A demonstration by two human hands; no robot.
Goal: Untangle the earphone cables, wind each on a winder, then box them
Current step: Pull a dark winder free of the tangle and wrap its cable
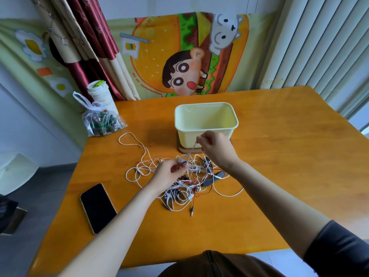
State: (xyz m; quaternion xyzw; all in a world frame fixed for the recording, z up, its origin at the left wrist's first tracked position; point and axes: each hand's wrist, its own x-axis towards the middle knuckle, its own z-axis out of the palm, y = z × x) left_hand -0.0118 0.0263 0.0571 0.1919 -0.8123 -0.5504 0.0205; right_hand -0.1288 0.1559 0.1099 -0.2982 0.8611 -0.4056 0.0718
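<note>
Left hand (169,173) and right hand (217,149) both pinch one white cable (193,148), mid-untangling; next I must tease it from the tangle (185,187).

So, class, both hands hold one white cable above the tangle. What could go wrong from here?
1. The white cable pinched between the left hand and right hand runs into the tangle; pulling harder may tighten knots.
2. Lifting may drag the tangle towards the phone.
</note>
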